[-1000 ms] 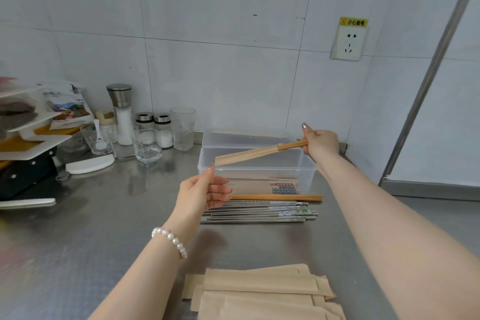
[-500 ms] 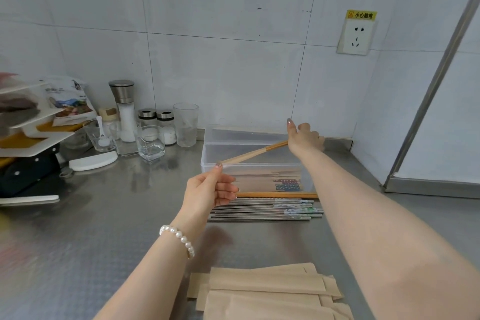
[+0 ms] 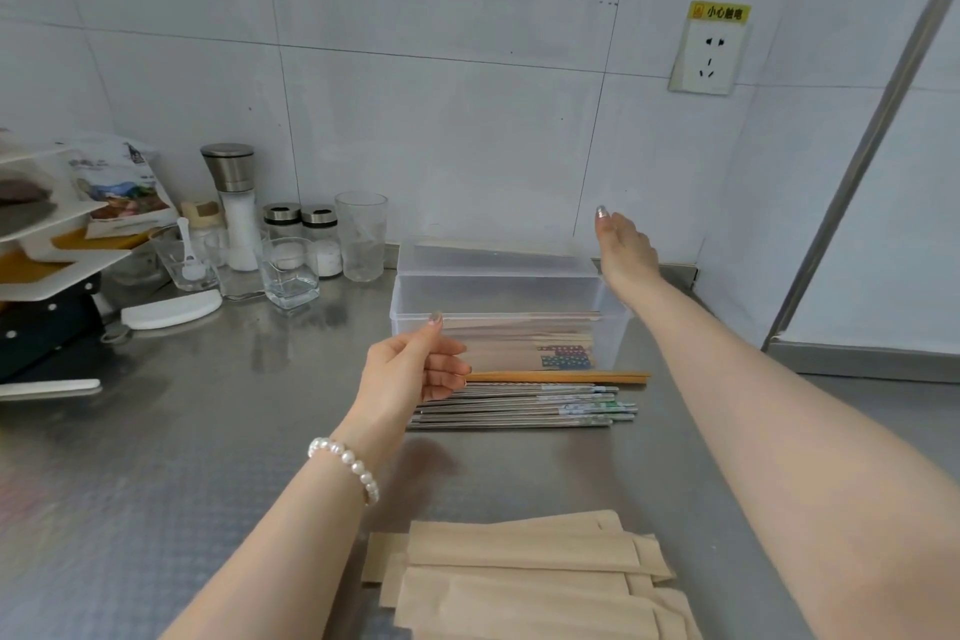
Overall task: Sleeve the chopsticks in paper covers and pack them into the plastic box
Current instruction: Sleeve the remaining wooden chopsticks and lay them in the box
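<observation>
A clear plastic box (image 3: 615, 312) stands on the steel counter with sleeved chopsticks (image 3: 519, 335) lying inside it. My right hand (image 3: 623, 250) hovers empty over the box's right end, fingers relaxed. My left hand (image 3: 415, 369) floats in front of the box's left end, fingers loosely curled, holding nothing. A wooden pair of chopsticks (image 3: 571, 377) lies just in front of the box. Several metal chopsticks (image 3: 524, 408) lie in a bundle beside it. Brown paper covers (image 3: 519, 572) are stacked near the counter's front edge.
The box's lid (image 3: 493, 255) lies behind it against the tiled wall. Spice jars, a grinder (image 3: 236, 203) and glasses (image 3: 361, 234) stand at the back left, next to a rack of plates (image 3: 47, 270). A wall socket (image 3: 709, 52) is at the upper right.
My right hand lowered the sleeved pair into the box and let go of it. It is now empty over the box's right end. My left hand stayed in place.
</observation>
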`<state>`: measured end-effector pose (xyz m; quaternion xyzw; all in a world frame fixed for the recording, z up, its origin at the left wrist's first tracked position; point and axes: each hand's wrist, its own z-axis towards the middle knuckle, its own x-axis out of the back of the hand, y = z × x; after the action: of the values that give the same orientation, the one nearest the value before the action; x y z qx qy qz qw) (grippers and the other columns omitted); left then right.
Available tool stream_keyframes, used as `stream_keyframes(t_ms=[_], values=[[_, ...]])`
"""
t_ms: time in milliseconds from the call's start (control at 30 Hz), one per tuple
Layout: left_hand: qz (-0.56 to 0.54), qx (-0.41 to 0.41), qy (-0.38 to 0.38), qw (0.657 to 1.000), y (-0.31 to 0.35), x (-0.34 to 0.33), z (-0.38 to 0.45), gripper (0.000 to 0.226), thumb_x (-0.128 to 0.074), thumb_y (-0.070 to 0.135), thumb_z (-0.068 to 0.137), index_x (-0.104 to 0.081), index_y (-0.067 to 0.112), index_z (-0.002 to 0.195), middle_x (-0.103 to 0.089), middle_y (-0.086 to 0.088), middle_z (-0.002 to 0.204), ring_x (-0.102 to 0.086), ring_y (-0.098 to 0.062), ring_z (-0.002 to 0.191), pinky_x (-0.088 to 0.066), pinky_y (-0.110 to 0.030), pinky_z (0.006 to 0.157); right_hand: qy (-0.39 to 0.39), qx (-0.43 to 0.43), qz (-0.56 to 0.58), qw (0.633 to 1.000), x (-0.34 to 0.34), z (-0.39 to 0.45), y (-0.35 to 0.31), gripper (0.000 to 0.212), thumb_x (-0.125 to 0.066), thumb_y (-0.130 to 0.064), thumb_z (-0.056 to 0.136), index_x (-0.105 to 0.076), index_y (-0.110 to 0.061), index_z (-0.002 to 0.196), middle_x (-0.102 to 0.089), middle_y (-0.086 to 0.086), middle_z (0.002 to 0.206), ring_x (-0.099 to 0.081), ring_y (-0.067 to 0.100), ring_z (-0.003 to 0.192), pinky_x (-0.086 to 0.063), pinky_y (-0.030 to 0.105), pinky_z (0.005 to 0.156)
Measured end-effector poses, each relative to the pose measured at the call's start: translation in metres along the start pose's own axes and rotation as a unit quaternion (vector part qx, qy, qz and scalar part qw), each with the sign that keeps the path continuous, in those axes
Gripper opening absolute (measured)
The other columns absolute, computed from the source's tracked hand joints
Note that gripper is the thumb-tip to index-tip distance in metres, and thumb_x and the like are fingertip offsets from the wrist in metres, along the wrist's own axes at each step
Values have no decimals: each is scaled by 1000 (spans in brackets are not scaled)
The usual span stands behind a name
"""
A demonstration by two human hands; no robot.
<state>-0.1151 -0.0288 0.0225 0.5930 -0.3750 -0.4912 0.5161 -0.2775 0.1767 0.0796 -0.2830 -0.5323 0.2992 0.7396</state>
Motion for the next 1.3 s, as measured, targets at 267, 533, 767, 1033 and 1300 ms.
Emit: stream_keyframes(t_ms=[267,533,767,1033,1300], values=[[215,-54,-165,961,-9,-17,-18,10,-76,12,70,-67,11,72,-64,-2,67,-54,-9,59,-46,-18,59,-44,191,45,980,37,-77,1,17,-63,-8,82,-62,-24,78,-58,-1,81,-50,8,69,-40,25,72],[464,-112,-337,812,-7,-35,-44,43,-86,42,50,-71,22,85,-66,3,79,-58,-11,70,-48,-27,68,-445,162,-67,878,37,-140,7,16,-78,-7,70,-65,-16,74,-54,3,65,-48,11,60,-41,22,58],[493,-96,-405,764,-10,-47,-53,40,-87,30,52,-69,19,87,-63,8,76,-50,1,61,-40,-12,57,-443,146,-80,881,29,-138,28,19,-79,-10,69,-64,-21,71,-51,-13,54,-46,4,55,-40,23,58],[408,-44,-390,824,-14,-40,-43,16,-79,14,68,-70,14,81,-66,2,70,-56,-3,59,-46,-16,60,-481,114,-37,868,49,-140,32,9,-67,-24,83,-67,-18,77,-65,-9,65,-54,5,60,-41,19,55],[423,-85,-278,858,-9,-28,-34,21,-79,21,67,-70,23,86,-69,3,77,-59,-2,66,-48,-18,69,-476,60,46,876,51,-142,35,10,-68,-6,81,-68,-14,74,-69,-2,59,-59,8,48,-40,18,48]])
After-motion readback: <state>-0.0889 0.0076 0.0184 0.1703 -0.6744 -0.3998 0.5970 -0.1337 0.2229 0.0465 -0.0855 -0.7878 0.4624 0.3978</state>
